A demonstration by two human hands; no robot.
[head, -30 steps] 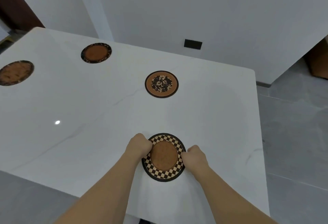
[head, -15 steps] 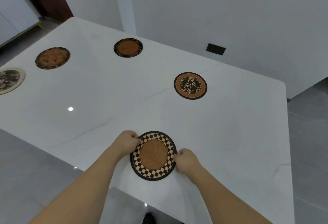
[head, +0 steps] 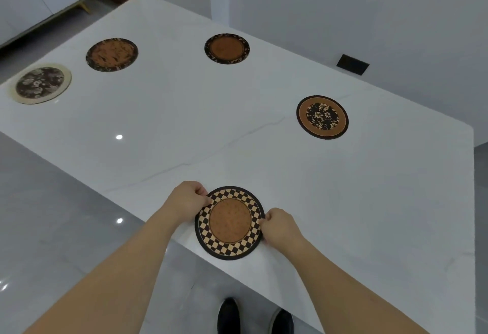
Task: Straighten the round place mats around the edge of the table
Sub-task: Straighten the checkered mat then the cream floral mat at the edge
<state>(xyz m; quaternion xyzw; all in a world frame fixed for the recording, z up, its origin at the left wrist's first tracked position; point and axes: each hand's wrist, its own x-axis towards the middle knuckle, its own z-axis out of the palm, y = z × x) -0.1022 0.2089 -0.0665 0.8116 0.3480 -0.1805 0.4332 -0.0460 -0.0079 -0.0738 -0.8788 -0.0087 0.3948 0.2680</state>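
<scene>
Round place mat with a black-and-cream checkered border and brown cork centre lies flat near the front edge of the white marble table. Left hand pinches its left rim; right hand pinches its right rim. Four other round mats lie well apart, farther along the table.

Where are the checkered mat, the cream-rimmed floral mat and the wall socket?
checkered mat [head: 229, 222], head view, plain brown centre.
cream-rimmed floral mat [head: 40, 82], head view, dark floral centre.
wall socket [head: 352, 64], head view, middle of the black plate.
</scene>
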